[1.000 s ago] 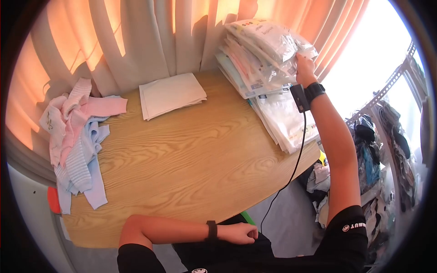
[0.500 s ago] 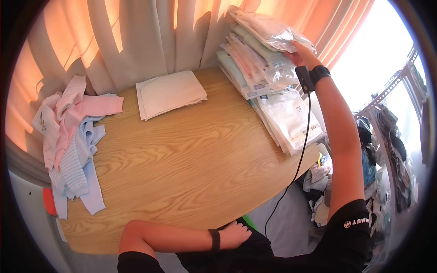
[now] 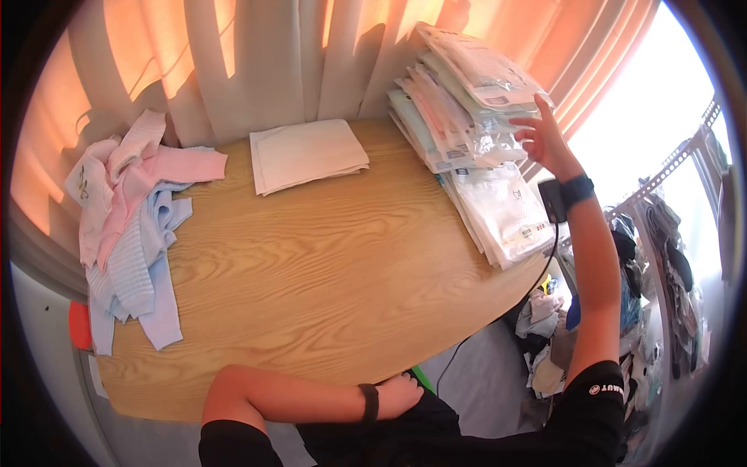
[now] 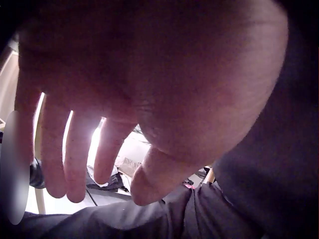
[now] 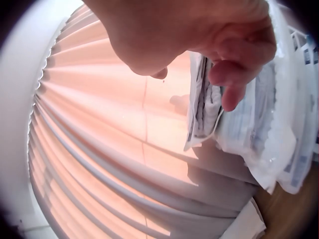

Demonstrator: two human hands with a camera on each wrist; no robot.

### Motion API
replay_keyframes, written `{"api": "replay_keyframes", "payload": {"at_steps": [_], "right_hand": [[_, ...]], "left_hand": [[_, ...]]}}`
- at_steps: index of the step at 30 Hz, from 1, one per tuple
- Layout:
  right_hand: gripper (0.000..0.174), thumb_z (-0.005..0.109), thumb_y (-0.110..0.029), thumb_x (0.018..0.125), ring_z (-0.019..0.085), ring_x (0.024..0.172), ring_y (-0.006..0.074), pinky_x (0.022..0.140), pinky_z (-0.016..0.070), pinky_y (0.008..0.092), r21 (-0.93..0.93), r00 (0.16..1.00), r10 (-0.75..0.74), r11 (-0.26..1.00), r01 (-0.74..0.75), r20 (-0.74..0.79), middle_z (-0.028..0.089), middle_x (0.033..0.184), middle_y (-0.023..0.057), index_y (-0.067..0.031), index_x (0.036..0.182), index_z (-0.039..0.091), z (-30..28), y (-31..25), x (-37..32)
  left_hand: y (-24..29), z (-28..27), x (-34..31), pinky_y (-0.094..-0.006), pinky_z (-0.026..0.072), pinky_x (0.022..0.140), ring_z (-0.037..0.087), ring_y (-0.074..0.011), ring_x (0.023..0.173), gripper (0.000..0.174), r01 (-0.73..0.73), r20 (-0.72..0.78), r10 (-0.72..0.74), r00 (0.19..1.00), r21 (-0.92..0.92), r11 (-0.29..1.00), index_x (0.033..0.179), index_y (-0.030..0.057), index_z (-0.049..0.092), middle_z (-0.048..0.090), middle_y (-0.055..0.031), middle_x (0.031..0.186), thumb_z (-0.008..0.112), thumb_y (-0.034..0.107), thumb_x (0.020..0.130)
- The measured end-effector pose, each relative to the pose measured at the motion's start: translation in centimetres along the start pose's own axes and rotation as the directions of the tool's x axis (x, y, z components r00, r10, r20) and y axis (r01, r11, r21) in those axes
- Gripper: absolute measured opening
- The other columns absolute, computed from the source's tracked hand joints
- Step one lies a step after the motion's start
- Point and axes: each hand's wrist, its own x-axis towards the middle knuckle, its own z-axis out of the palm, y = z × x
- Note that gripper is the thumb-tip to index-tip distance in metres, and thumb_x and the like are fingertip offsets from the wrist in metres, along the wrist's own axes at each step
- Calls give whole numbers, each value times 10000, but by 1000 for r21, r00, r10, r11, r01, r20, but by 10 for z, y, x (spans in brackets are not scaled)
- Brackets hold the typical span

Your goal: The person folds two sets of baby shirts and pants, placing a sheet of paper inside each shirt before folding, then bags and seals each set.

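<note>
At the back right of the table, my right hand (image 3: 548, 144) is beside a tall stack of clear plastic bags of folded clothes (image 3: 455, 128). Its fingers are spread and hold nothing, at the near right edge of the top bag (image 3: 486, 70). In the right wrist view, the fingers (image 5: 232, 74) overlap the layered bags (image 5: 259, 109). My left hand (image 3: 398, 397) rests low at my lap, by the table's front edge. The left wrist view shows its fingers (image 4: 75, 164) loosely extended over dark cloth (image 4: 164, 214), with nothing held.
Pink and light-blue knit baby clothes (image 3: 140, 210) lie heaped on the left of the wooden table (image 3: 311, 272). Folded white sheets (image 3: 307, 156) lie at the back, before a curtain (image 3: 272, 70). A cable (image 3: 490, 323) hangs from my right wrist. Bagged items crowd a rack (image 3: 661, 257) at right.
My right hand held the top bag's edge, then had its fingers beneath it; now it has let go and drawn back with fingers spread. The left hand's fingers have loosened from a curl.
</note>
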Motion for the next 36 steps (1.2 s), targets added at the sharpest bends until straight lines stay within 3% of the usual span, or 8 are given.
{"api": "replay_keyframes", "payload": {"at_steps": [3, 6, 7, 11, 19, 23, 32, 36], "right_hand": [[849, 514, -725, 835, 514, 597, 91, 539, 421, 204, -145, 999, -7, 989, 12, 31, 603, 915, 76, -8, 1289, 509, 2, 22, -21], [875, 565, -688, 829, 560, 941, 193, 806, 470, 326, 50, 955, -160, 983, 178, -248, 495, 1234, 158, -88, 1438, 384, 21, 52, -37], [951, 641, -635, 813, 410, 1260, 301, 998, 379, 472, 210, 966, -91, 967, 144, -242, 301, 1429, 188, -136, 1515, 239, 11, 63, -29], [945, 698, -501, 844, 320, 1387, 330, 1092, 238, 597, 562, 998, -24, 825, 55, -62, 192, 1533, 183, -208, 1547, 138, 8, 82, 0], [875, 678, -263, 913, 338, 1394, 295, 1071, 283, 578, 410, 892, -373, 794, 449, -256, 306, 1519, 113, -165, 1554, 90, 30, 70, 27], [902, 705, -242, 894, 355, 1387, 287, 1070, 256, 615, 425, 889, -348, 785, 450, -298, 310, 1515, 139, -119, 1548, 97, 29, 53, 52], [869, 821, -235, 786, 540, 1194, 270, 980, 429, 327, 224, 817, -458, 806, 548, -350, 548, 1306, 156, -63, 1479, 325, 29, 55, 129], [681, 647, -354, 889, 547, 1199, 260, 1024, 339, 453, 416, 904, -255, 821, 391, -344, 455, 1398, 132, -56, 1422, 345, 28, 52, 94]], "left_hand": [[1, -2, 0, -426, 454, 812, 609, -277, 828, 99, 9, 32, -9, 999, 7, 1000, 866, 51, 590, 625, -123, 866, 590, 136, 816], [2, -2, 1, -427, 455, 813, 616, -282, 837, 119, 17, 73, -17, 997, -4, 1000, 884, 44, 596, 634, -130, 878, 594, 140, 815], [1, -3, 1, -430, 456, 812, 617, -284, 838, 127, 16, 87, -14, 996, -24, 1000, 890, 42, 598, 635, -133, 881, 596, 143, 814], [0, -4, 0, -444, 458, 803, 618, -290, 830, 149, 14, 120, -8, 993, -53, 998, 899, 36, 599, 635, -137, 876, 606, 151, 806], [1, -5, -1, -451, 457, 797, 616, -291, 828, 149, 29, 133, -25, 991, -28, 999, 896, 33, 601, 635, -140, 877, 611, 144, 798], [1, -1, -2, -454, 456, 798, 615, -293, 831, 143, 31, 150, -25, 988, -37, 999, 892, 32, 603, 633, -145, 876, 608, 141, 799], [1, 2, -4, -466, 457, 792, 618, -299, 839, 152, 26, 205, -16, 979, -48, 999, 901, 27, 614, 641, -159, 890, 600, 146, 808], [2, 8, -5, -466, 458, 784, 621, -299, 837, 158, 38, 187, -35, 982, -11, 999, 902, 26, 619, 644, -152, 878, 597, 152, 810]]}}
